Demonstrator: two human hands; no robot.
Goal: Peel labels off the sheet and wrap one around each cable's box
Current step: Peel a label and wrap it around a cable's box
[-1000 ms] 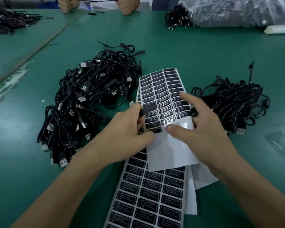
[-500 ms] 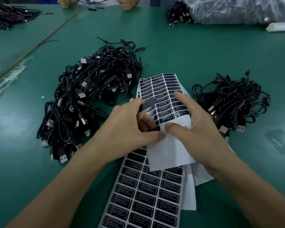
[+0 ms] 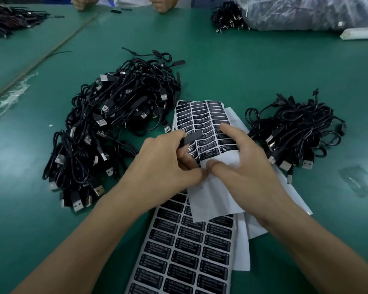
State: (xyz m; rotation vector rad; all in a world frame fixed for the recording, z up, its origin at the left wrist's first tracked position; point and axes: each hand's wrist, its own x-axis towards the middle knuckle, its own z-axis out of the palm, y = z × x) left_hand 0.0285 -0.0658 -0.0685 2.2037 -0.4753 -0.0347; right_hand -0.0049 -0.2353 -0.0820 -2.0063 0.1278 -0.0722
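Observation:
My left hand (image 3: 164, 166) pinches a small black cable box (image 3: 192, 138) between thumb and fingers, just over a curled label sheet (image 3: 202, 119). My right hand (image 3: 249, 166) grips that sheet, thumb on its bare white lower part and forefinger on the black labels. Thumb tips of both hands nearly touch. A second, full label sheet (image 3: 185, 255) lies flat beneath my wrists. A big heap of black USB cables (image 3: 106, 132) lies to the left and a smaller heap (image 3: 293, 132) to the right.
The green table (image 3: 242, 66) holds empty white backing sheets (image 3: 242, 253) under my right wrist. Another person's hands (image 3: 164, 4) work at the far edge. A plastic bag of cables (image 3: 306, 13), more cables (image 3: 11, 18) far left, and a clear film scrap (image 3: 359, 179) lie around.
Both hands drew slightly closer together on the sheet; my left thumb has slid toward my right thumb. The box stays pinched in my left hand.

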